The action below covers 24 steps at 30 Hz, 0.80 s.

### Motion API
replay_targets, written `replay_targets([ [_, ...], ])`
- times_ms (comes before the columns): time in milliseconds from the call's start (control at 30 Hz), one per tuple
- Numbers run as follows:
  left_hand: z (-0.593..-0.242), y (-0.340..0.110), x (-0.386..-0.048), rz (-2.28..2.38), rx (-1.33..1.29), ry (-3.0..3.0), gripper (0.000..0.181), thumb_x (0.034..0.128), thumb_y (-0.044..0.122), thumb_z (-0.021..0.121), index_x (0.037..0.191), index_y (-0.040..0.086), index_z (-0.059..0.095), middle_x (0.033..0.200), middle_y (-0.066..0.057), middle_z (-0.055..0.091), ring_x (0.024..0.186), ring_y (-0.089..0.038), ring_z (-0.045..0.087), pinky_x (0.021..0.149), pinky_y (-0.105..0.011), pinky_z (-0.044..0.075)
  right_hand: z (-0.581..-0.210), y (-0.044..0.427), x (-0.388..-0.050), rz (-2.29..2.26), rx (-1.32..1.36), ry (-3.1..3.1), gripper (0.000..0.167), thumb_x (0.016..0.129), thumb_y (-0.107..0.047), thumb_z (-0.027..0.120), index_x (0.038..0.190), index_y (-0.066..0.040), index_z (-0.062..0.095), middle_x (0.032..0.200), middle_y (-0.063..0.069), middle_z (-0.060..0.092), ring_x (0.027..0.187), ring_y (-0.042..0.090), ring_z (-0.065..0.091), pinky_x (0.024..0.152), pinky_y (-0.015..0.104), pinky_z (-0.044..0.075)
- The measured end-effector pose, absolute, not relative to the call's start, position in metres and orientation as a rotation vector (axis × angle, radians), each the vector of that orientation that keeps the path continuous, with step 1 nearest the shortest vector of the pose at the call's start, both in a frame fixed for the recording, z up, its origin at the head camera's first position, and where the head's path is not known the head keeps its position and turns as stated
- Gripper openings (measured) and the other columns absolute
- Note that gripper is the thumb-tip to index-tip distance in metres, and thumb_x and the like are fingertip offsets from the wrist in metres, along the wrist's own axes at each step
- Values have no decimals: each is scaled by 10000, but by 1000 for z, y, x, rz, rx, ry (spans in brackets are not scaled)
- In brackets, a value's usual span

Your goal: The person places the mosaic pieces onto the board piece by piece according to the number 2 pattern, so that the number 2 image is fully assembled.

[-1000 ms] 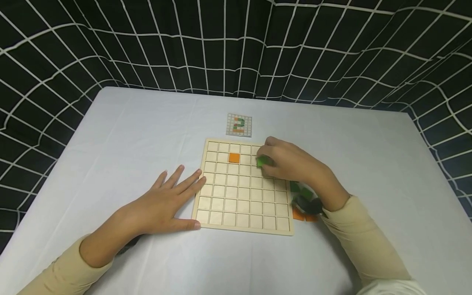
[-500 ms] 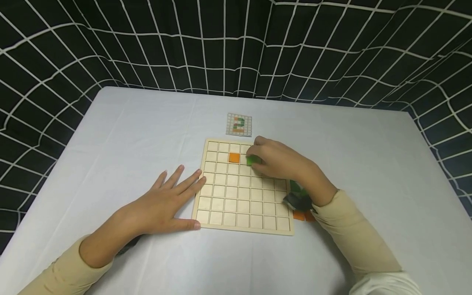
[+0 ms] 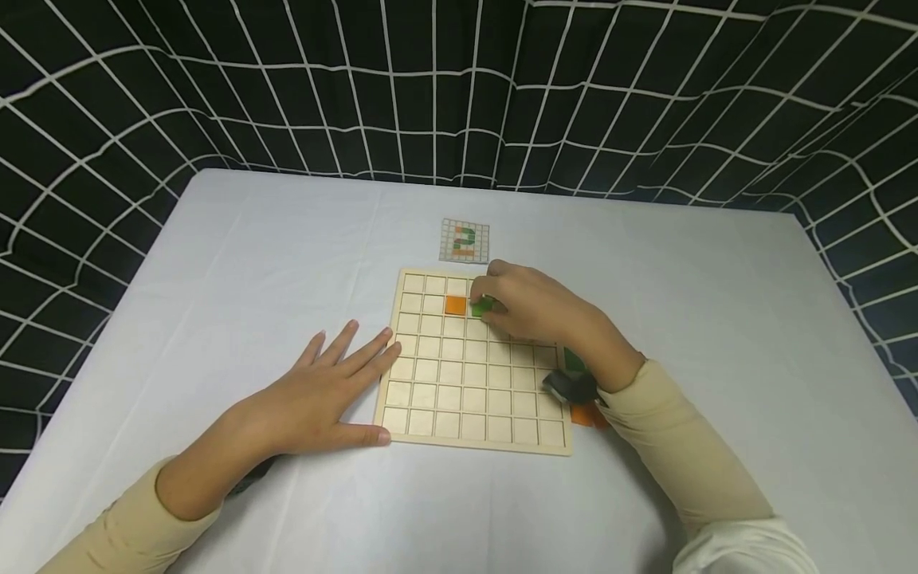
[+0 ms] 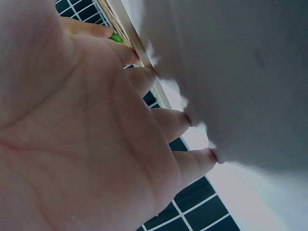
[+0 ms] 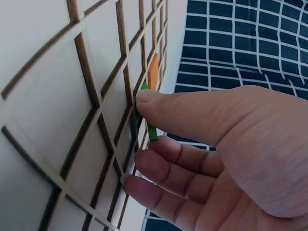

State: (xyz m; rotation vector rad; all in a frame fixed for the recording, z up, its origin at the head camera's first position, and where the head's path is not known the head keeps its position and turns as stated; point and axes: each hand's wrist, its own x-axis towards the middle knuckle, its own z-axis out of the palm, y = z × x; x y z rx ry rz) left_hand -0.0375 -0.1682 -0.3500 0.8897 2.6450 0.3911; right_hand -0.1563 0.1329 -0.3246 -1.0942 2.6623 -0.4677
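The wooden grid board (image 3: 462,375) lies on the white table, with an orange tile (image 3: 455,305) in a cell of its second row. My right hand (image 3: 538,303) pinches a green tile (image 3: 482,306) over the cell just right of the orange one. In the right wrist view the green tile (image 5: 151,130) is tilted between thumb and fingers, beside the orange tile (image 5: 153,71). My left hand (image 3: 308,399) lies with fingers spread, its fingertips touching the board's left edge; the left wrist view shows its palm (image 4: 86,125).
A small pattern card (image 3: 464,241) lies behind the board. By the board's right edge are green pieces (image 3: 573,360) and orange pieces (image 3: 588,415), partly hidden by the right wrist and its dark strap-like object (image 3: 571,387). A black curtain with white grid lines (image 3: 445,96) stands behind the table.
My right hand has moved left over the board with the green tile, from the right-hand columns to beside the orange tile. My left hand has stayed in place.
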Motion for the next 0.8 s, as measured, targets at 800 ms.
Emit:
replay_targets([
  [800,-350,-170,-38,398,892,2640,1001,881,740,541,1623,174,182,1677,-34,81,1497,-444,11,1116,-710,67,-311,171,-146,-492,-926,2616,218,983,3,592,1127,-74,736,1103,46,699,1058,219,625,942,422,494],
])
